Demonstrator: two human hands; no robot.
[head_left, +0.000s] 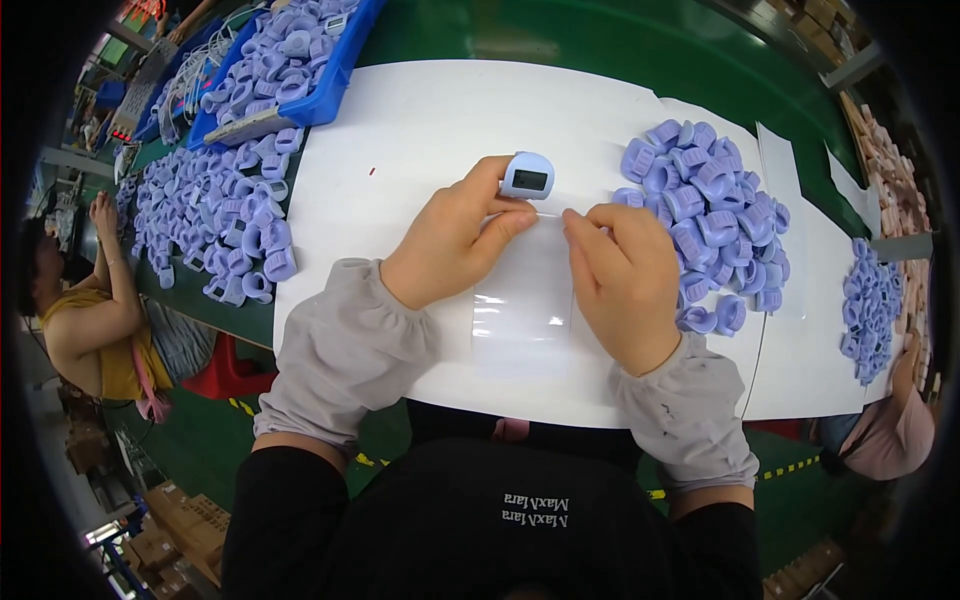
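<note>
A small lilac ring-shaped device with a dark rectangular display (529,180) sits at the fingertips of my left hand (452,235), its index finger curled behind it and the thumb just below. My right hand (628,275) has thumb and fingers pinched together to the right of it. A thin, clear edge shows between the two hands and seems to run into the right fingertips. Beneath them a glossy clear plastic sheet (522,325) lies flat on the white work surface (400,120). Its upper end is partly hidden by my hands.
To the right is a heap of similar lilac pieces (715,215). More lilac pieces (215,215) spread at the left, beside a filled blue crate (330,95). A seated person (100,330) is at far left; another person (890,435) is at far right, near another lilac pile (868,310).
</note>
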